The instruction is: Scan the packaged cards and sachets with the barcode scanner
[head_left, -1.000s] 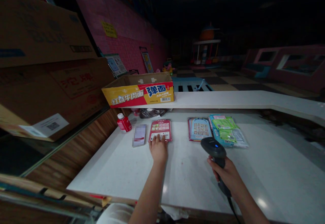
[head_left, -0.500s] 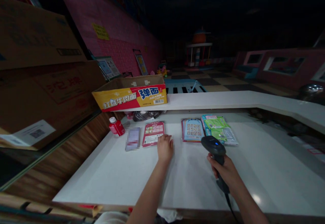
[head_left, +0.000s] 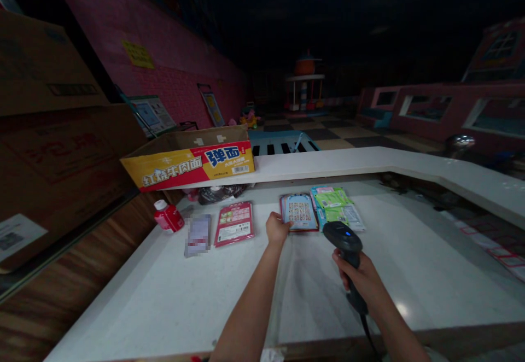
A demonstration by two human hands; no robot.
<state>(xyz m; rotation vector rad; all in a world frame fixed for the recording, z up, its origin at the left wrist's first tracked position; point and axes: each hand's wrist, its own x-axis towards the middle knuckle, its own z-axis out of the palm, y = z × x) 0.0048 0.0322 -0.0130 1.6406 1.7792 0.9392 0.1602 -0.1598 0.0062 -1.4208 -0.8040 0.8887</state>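
Observation:
My right hand (head_left: 356, 274) is wrapped round the handle of a black barcode scanner (head_left: 343, 237), whose blue light is lit and whose cable trails down toward me. My left hand (head_left: 278, 228) is at the lower left corner of a stack of flat blue packets (head_left: 301, 211), thumb on top and the other fingers curled at the edge. Right beside that stack lie green and light blue packets (head_left: 334, 204), just beyond the scanner's head. Farther left, a red flat pack (head_left: 235, 223) lies on the white counter (head_left: 197, 302), touched by neither hand.
A red bottle with a white cap (head_left: 168, 217) stands at the left, near a blurred-out rectangular item (head_left: 198, 235). An open yellow and red carton (head_left: 192, 161) rests on the raised white ledge (head_left: 328, 162). Brown cardboard boxes (head_left: 61, 165) are stacked at far left.
My left hand has left the red pack and moved right to the blue packets, closing at their corner. The scanner stays in my right hand. The view has turned slightly right.

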